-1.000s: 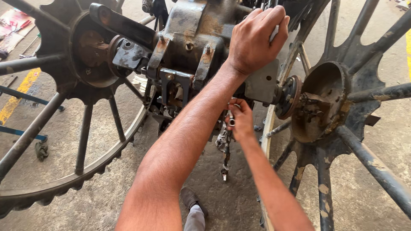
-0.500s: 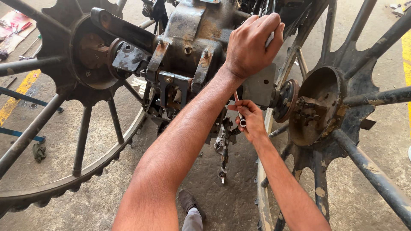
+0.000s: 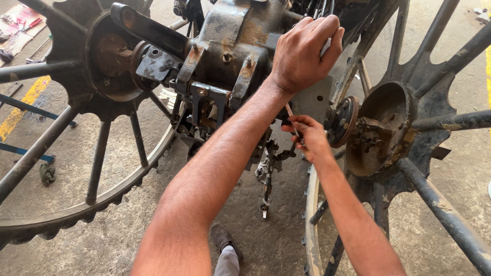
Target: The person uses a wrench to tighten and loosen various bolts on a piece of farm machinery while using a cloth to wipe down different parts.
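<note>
Concrete floor (image 3: 276,240) under a rusty gearbox (image 3: 235,56) between two spoked wheels. Left hand (image 3: 305,51) clenched on its upper right edge; right hand (image 3: 308,137) below pinches a thin rod (image 3: 292,122), slanting up-left toward the housing.

Thin metal rod (image 3: 292,121), tilted, pinched beneath rusty, greasy gearbox housing (image 3: 230,46) between two spoked iron wheels.

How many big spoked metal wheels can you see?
2. One wheel stands left of the gearbox, under the left hand. The other wheel stands on the right, beside the right hand. More may be hidden out of frame.
</note>
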